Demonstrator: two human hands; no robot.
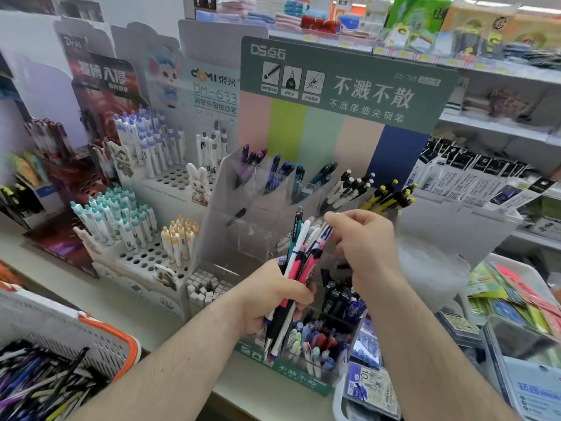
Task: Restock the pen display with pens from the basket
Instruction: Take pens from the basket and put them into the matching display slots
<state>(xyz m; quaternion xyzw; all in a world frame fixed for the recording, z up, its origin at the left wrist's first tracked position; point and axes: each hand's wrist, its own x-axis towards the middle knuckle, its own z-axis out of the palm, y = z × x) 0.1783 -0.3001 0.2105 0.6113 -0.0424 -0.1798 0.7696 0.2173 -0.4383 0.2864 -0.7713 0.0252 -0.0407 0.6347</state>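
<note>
Pens (296, 268) are gripped as a bundle in left hand (273, 299) before clear display (243, 235); one is pinched by right hand (362, 241) fingertips, likely for sorting; basket (100, 338) lower left.

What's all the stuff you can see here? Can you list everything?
pen display: one, clear with green sign, centre
bunch of pens: several, pink, white, black, in left hand
basket: one, white with orange handle, lower left, full of pens
white pen stands: two, left of display
packets: many, black and white, right shelf
left hand: grips the bunch
right hand: pinches one pen from the bunch
</note>
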